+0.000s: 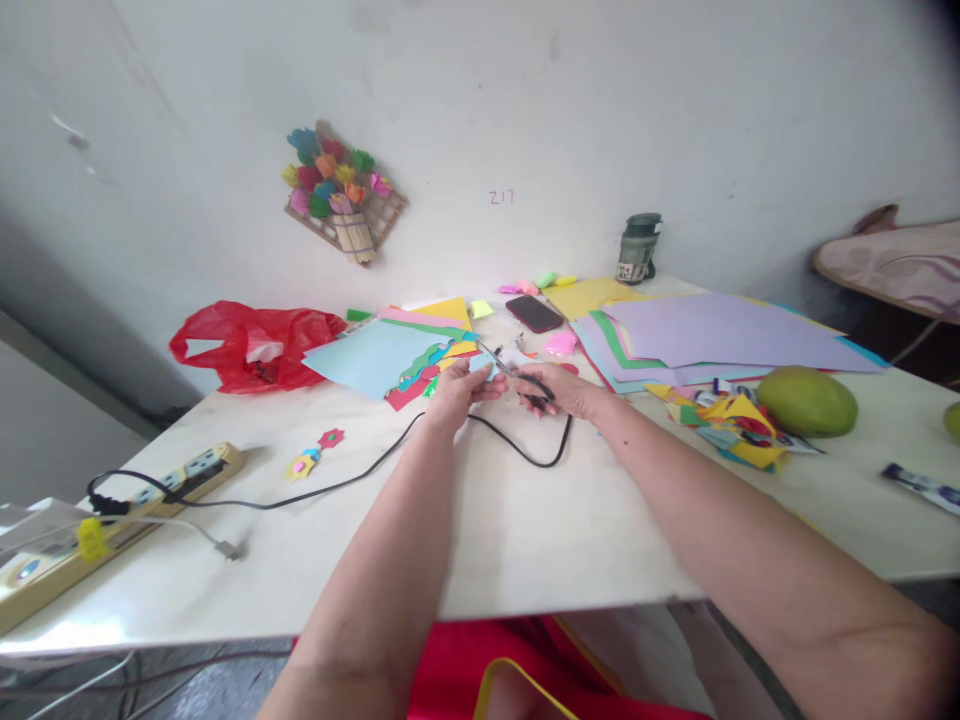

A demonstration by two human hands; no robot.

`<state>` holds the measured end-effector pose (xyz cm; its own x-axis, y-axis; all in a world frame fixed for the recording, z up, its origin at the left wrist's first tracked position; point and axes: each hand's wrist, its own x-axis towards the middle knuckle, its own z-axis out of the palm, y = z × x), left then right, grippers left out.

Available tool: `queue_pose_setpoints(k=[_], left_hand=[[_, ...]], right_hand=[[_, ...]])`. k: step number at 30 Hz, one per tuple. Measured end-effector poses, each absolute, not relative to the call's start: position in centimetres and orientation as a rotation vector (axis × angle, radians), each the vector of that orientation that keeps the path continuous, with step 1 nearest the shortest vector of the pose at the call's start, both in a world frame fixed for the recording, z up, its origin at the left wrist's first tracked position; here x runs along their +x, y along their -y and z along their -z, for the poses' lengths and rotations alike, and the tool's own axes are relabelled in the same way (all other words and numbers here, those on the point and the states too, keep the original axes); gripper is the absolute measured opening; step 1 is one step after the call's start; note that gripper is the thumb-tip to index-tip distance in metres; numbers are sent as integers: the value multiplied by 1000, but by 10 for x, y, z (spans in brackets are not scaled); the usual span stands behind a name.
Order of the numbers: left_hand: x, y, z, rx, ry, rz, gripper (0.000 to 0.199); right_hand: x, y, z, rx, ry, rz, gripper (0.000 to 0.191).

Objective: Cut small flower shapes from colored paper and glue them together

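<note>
My left hand point(459, 392) pinches a small piece of light blue paper point(481, 366) over the middle of the table. Just to its right, my right hand point(559, 390) is closed round the dark handles of a pair of scissors point(538, 385). The blades point up and left, at the light blue piece; whether they touch it is hard to tell. Behind my left hand lie wavy-edged coloured strips point(427, 368) and a light blue sheet point(371, 355). Small paper flowers point(300, 465) rest on the table at the left.
A black cable point(322, 490) runs from the power strip point(191, 475) past my hands. Behind are a red bag point(259, 345), a phone point(534, 313) and a bottle point(638, 248). To the right lie stacked sheets point(712, 325), paper scraps point(739, 425) and a green fruit point(807, 401).
</note>
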<state>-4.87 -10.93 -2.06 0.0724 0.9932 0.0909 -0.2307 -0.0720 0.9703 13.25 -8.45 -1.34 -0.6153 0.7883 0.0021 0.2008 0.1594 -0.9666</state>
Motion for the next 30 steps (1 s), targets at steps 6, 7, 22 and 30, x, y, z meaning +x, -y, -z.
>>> queue_pose_setpoints(k=[6, 7, 22, 30], left_hand=[[-50, 108, 23, 1141, -919, -1299, 31], [-50, 107, 24, 1142, -913, -1297, 30], [-50, 106, 25, 1149, -918, -1301, 27], [-49, 107, 24, 1147, -911, -1302, 28]], right_hand=[[134, 84, 15, -914, 1933, -1484, 26], [134, 84, 15, -913, 1932, -1486, 26], [133, 84, 14, -933, 1921, -1485, 23], [133, 84, 15, -923, 1911, -1497, 24]])
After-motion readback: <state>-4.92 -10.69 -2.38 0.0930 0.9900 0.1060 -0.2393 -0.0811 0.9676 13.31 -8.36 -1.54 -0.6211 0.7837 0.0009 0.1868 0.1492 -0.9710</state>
